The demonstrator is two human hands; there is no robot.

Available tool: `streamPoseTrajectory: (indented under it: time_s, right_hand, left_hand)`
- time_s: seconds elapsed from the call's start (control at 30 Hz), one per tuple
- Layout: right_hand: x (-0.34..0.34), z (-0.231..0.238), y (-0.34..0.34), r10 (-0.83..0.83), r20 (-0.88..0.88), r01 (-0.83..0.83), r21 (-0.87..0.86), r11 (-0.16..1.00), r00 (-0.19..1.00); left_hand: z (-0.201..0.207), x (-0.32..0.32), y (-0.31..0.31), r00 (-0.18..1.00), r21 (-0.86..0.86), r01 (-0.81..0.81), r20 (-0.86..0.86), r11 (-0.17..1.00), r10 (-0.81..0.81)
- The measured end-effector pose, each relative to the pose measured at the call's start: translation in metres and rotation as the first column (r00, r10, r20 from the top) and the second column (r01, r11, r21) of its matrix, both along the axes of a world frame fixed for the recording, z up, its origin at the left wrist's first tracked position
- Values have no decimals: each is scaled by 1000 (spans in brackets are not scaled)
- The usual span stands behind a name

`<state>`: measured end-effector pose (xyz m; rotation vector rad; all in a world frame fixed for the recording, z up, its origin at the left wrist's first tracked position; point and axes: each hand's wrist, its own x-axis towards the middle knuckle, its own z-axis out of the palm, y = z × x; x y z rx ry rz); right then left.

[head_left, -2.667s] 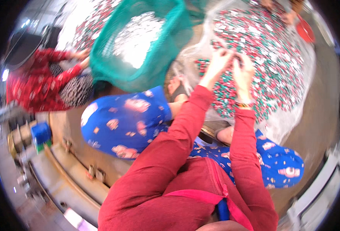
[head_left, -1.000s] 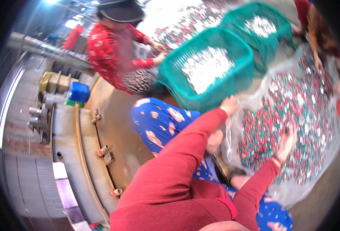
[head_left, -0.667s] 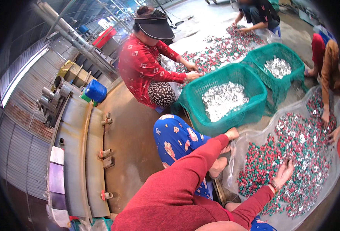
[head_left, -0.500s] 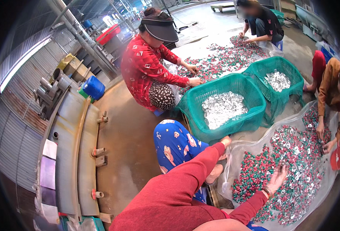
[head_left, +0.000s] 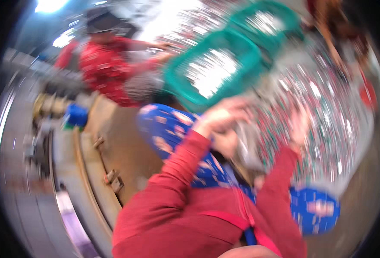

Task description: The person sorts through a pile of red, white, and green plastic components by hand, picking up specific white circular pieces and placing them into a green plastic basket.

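Note:
Motion smears the whole view. My left hand (head_left: pixel 226 115) is raised over my knee, beside the near rim of the larger green basket (head_left: pixel 194 101). Its fingers point right, too blurred to show whether anything is in them. My right hand (head_left: pixel 300 124) is over the spread of small red, green and silvery pieces (head_left: pixel 280 142), fingers pointing away from me and also smeared. Those pieces lie on a whitish sheet (head_left: pixel 248 148). Inside the larger basket is a heap of silvery pieces (head_left: pixel 211 73), which in the earlier frame look like metal pull tabs.
A second green basket (head_left: pixel 237 19) with silvery pieces stands behind the first. A person in red (head_left: pixel 106 69) works at another spread at far left. Another person's arm (head_left: pixel 332 47) reaches in at right, near a red scoop-like thing (head_left: pixel 367 92). A metal trough (head_left: pixel 69 159) runs along the left.
My left hand has come away from the basket's near edge and lifted to the right of it. My right hand stays over the pieces. The view has swung and blurred.

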<state>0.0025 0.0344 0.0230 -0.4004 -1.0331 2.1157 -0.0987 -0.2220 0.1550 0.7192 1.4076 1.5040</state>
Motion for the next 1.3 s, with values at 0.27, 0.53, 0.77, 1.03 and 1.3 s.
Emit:
streamPoseTrajectory:
  time_s: [0.27, 0.53, 0.77, 1.03, 1.3]
  right_hand:
    - [32, 18, 25, -31, 7, 32, -269, 963, 999]
    - [71, -3, 20, -42, 94, 56, -145, 988, 995]
    - [52, 3, 12, -65, -30, 47, -402, 914, 997]
    - [43, 3, 4, 12, 93, 9, -220, 975, 996]
    - [42, 5, 5, 38, 104, -20, -166, 986, 994]
  left_hand:
    - [-12, 64, 96, 881, 50, 221, 419, 974, -222]
    - [-45, 86, 109, 736, -178, -168, -677, 969, 3]
    - [-80, 79, 110, 576, -155, -328, -815, 932, 67]
    - [-78, 68, 118, 752, -1, -203, -641, 979, 155]
    - [-80, 61, 124, 844, -162, -172, -533, 972, 60]
